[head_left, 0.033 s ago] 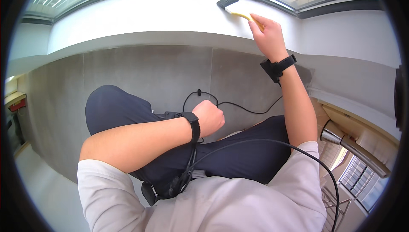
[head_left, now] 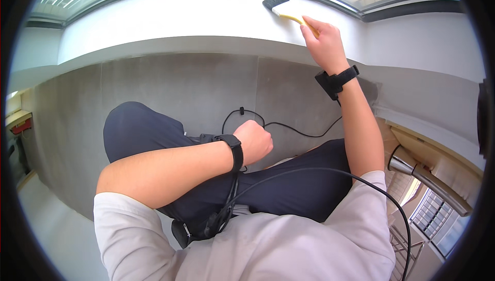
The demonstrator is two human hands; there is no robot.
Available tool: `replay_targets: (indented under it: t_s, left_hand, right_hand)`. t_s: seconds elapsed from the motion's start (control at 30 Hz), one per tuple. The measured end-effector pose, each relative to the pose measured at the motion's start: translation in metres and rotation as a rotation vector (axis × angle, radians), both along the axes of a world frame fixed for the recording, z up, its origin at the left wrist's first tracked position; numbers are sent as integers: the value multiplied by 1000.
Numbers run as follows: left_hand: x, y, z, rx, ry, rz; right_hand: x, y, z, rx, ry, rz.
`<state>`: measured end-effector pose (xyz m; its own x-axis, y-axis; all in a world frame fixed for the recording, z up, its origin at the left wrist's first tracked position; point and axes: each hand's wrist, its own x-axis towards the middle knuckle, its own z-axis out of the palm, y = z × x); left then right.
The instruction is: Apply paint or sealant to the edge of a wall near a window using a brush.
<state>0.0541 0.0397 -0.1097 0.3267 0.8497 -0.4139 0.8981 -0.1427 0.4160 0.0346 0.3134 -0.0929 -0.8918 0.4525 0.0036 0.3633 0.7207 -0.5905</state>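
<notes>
My right hand (head_left: 324, 41) is closed round the yellow handle of a paintbrush (head_left: 295, 19), stretched out over the white window sill (head_left: 170, 15). The brush's wide dark bristles point to the far left and lie against or just above the sill, close to the window frame. My left hand (head_left: 253, 142) is curled into a fist above my lap, its back toward me. The inside of that fist is hidden, so I cannot see whether it holds anything. Black straps circle both wrists, and a small black box (head_left: 327, 85) sits at the right one.
A thin black cable (head_left: 299, 134) loops over the grey surface (head_left: 170, 80) below the sill and runs to my right wrist. Another cable (head_left: 330, 169) crosses my dark-trousered legs. Window glass and its dark frame border the sill's far side. A metal tube (head_left: 441, 191) stands at the right.
</notes>
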Motion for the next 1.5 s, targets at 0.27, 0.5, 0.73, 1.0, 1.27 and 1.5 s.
replay_targets:
  t_s: [0.27, 0.5, 0.73, 1.0, 1.27, 1.5]
  left_hand:
    - [-1, 4, -1, 31, -9, -15]
    - [-3, 8, 3, 36, -40, -51]
    - [-3, 14, 0, 93, -60, -90]
    - [0, 19, -14, 113, -116, -29]
    - [-2, 21, -5, 29, -85, -48]
    - [2, 14, -1, 11, -80, -18]
  right_hand:
    - [-27, -15, 43, -174, -63, 45]
    - [-45, -53, 26, 152, -185, 57]
    - [3, -57, 67, 191, -196, -31]
    - [-69, -116, 47, 210, -146, 185]
    - [53, -42, 54, 261, -345, -228]
    - [107, -41, 47, 86, -33, -490]
